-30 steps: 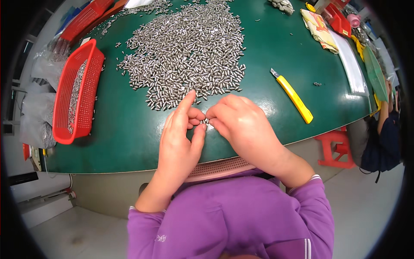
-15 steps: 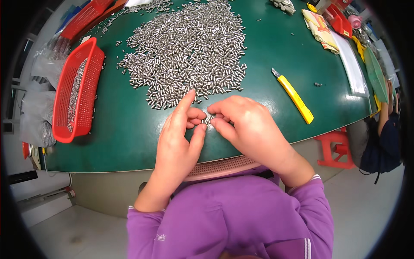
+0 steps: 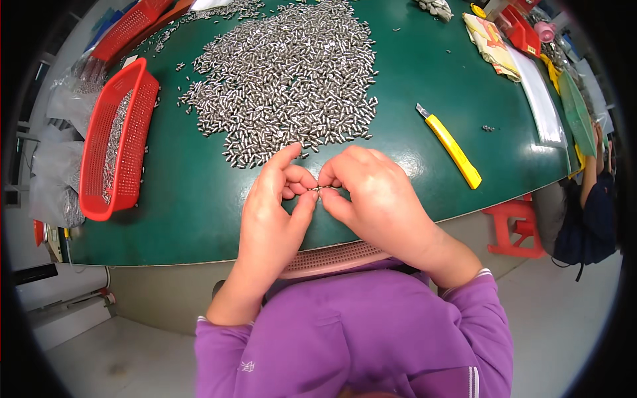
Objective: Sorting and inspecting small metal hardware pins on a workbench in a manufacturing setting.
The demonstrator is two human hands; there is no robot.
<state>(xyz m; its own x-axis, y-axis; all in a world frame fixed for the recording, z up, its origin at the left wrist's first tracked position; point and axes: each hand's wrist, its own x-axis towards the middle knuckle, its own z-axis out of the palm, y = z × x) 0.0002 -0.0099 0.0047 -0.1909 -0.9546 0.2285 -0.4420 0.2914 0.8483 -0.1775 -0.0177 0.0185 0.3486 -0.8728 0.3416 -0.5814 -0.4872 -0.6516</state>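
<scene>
A broad heap of small silvery metal pins (image 3: pixel 285 79), short and cylindrical, spreads over the green table. Just in front of it my two hands meet at the fingertips. Between them are a few small metal pieces (image 3: pixel 317 189), mostly covered by the fingers. My left hand (image 3: pixel 271 205) pinches them with thumb and bent fingers, its index finger raised toward the heap. From the other side my right hand (image 3: pixel 375 189) closes thumb and index finger on the same small pieces. Their exact shape is too small to make out.
A red perforated basket (image 3: pixel 142 99) holding metal pins stands at the left. A yellow utility knife (image 3: pixel 454 152) lies to the right, blade tip exposed. Below the table edge sits a pink perforated basket (image 3: pixel 338 257). A red stool (image 3: pixel 514 229) and another person (image 3: pixel 587 219) are at far right.
My right hand's fingertips have drawn closer to my left, covering more of the metal pieces. The left hand is nearly unmoved.
</scene>
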